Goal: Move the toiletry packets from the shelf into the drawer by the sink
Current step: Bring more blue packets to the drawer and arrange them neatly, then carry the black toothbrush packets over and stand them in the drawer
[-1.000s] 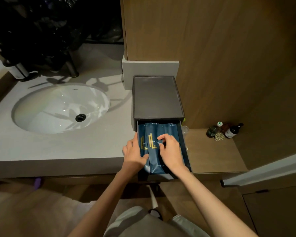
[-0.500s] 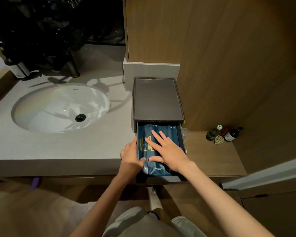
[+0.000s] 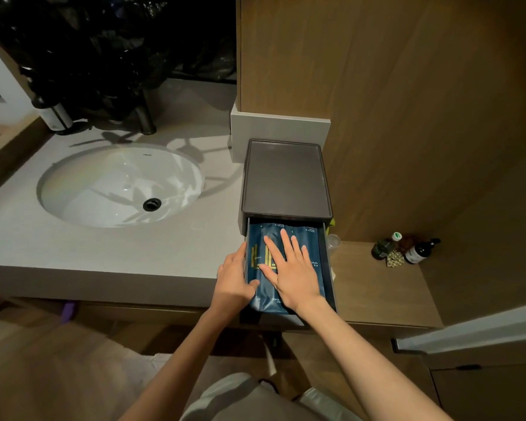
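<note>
Shiny dark blue packets (image 3: pixel 257 238), laid near-to-far in the dark grey drawer (image 3: pixel 328 268), are pressed by the flat right hand (image 3: pixel 295 275) and touched by the open left hand (image 3: pixel 233 284).

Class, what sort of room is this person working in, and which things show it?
Probably a bathroom, perhaps a hotel's: a white sink set in a grey counter, blue toiletry packets in a small drawer, and bottles on the wooden shelf.

Small bottles (image 3: pixel 386 247) cluster near the wood-panelled wall (image 3: pixel 407 101).
</note>
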`<state>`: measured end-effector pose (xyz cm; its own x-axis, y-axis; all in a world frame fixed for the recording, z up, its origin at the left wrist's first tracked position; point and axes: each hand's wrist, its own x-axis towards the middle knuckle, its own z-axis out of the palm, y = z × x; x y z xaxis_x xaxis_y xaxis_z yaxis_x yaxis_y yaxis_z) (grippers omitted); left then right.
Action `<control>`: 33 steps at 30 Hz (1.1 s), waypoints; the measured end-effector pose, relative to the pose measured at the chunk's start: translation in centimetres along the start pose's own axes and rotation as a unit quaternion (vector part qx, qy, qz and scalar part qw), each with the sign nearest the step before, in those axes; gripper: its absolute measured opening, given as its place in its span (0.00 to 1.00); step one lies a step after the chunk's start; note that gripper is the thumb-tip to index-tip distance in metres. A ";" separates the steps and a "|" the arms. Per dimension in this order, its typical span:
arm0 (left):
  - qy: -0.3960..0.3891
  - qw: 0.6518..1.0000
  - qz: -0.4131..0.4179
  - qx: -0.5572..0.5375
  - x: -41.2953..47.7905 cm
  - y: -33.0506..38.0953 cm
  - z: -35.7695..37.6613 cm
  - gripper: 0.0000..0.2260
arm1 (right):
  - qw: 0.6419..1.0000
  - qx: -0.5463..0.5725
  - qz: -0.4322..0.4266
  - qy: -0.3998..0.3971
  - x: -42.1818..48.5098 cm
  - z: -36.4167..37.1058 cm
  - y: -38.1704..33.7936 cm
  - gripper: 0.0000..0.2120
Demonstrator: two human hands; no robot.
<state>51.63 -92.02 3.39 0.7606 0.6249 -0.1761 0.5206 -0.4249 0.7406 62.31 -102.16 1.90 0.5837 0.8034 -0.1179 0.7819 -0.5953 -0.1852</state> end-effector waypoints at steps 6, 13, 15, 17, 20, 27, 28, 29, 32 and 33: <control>-0.001 0.998 -0.005 -0.057 -1.3 0.4 -1.0 0.29 | 0.997 0.042 -0.008 -0.067 -0.1 -2.0 0.3 0.30; 0.043 0.983 -0.042 -0.173 -4.4 0.1 -3.6 0.19 | 0.976 0.210 -0.062 -0.008 -1.9 -6.8 0.0 0.23; 0.072 0.973 -0.054 -0.211 -6.0 -0.2 -4.8 0.18 | 0.954 0.285 -0.091 0.004 -2.4 -8.0 -1.3 0.22; 0.093 0.960 -0.071 -0.255 -8.1 -0.4 -6.2 0.16 | 0.933 0.344 -0.101 0.011 -3.0 -8.8 -3.1 0.21; 0.122 0.940 -0.089 -0.305 -11.8 -2.1 -8.1 0.14 | 0.894 0.436 -0.104 -0.004 -4.3 -9.1 -6.7 0.18; 0.224 0.893 -0.189 -0.342 -20.6 -10.0 -10.8 0.13 | 0.855 0.489 -0.114 -0.128 -7.3 -4.3 -15.5 0.16; 0.232 0.887 -0.202 -0.345 -21.6 -11.4 -11.3 0.13 | 0.853 0.487 -0.115 -0.145 -7.6 -3.5 -16.8 0.16; 0.237 0.882 -0.213 -0.348 -22.5 -12.9 -11.8 0.13 | 0.853 0.483 -0.117 -0.159 -7.7 -2.7 -18.2 0.15; 0.242 0.872 -0.227 -0.360 -25.0 -17.4 -14.4 0.12 | 0.858 0.465 -0.116 -0.182 -7.8 -0.3 -23.0 0.14; 0.244 0.870 -0.230 -0.362 -25.7 -19.0 -15.7 0.12 | 0.858 0.466 -0.111 -0.185 -7.8 0.6 -24.9 0.14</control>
<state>16.08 -89.71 4.02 0.1890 0.8984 -0.3964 0.2122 0.3567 0.9098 38.21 -93.59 6.84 0.1988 0.9483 -0.2474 0.2494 -0.2931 -0.9230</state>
